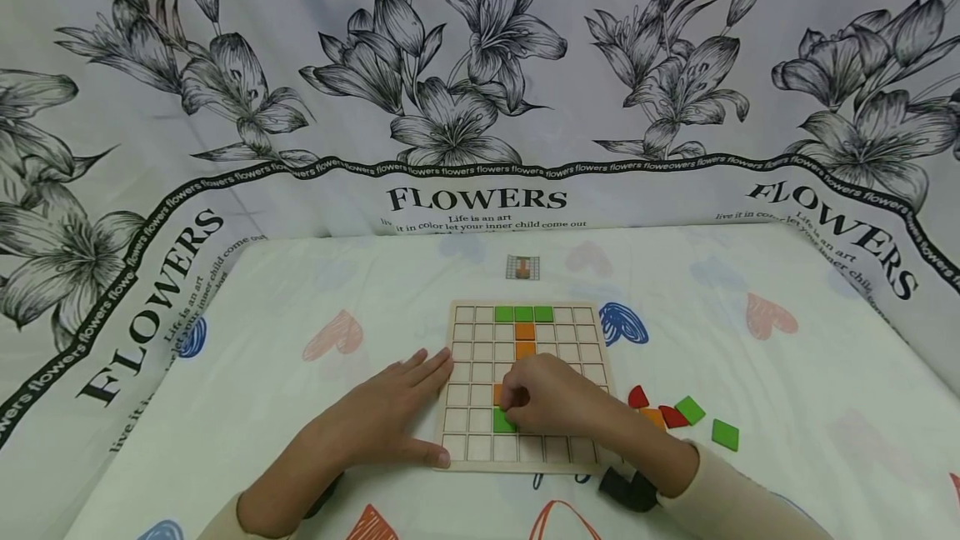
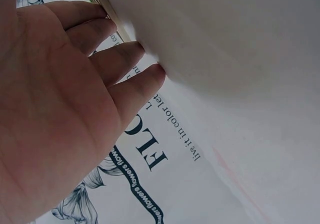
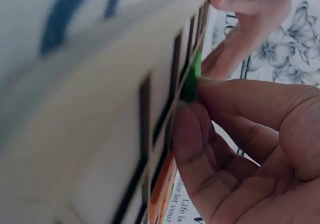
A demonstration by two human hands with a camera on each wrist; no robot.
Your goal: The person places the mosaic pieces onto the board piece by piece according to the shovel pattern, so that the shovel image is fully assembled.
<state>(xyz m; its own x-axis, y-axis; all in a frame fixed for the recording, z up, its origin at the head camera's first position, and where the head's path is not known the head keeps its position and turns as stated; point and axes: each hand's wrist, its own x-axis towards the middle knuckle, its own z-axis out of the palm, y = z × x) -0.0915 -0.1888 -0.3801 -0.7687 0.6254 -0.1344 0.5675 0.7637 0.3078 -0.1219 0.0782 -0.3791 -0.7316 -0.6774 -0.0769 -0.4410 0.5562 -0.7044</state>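
A wooden grid board [image 1: 480, 467] lies flat on the cloth. My right hand [image 1: 551, 394] is over its lower middle, with thumb and fingertips at a green square tile [image 1: 504, 421]. In the right wrist view, the right hand [image 3: 250, 144] pinches that green tile [image 3: 192, 77], which stands tilted against the grid. My left hand [image 1: 382, 415] rests along the board's left edge, fingers stretched out and thumb near the lower left corner. Green tiles [image 1: 523, 314] fill three top-row squares. Orange tiles [image 1: 525, 332] run down below them, partly hidden by my right hand.
Right of the board lie loose green tiles [image 1: 725, 435], red pieces [image 1: 637, 397] and an orange piece [image 1: 653, 417], partly behind my right forearm. A small printed picture card [image 1: 522, 267] lies beyond the board. Flower-printed cloth [image 1: 480, 107] hangs behind.
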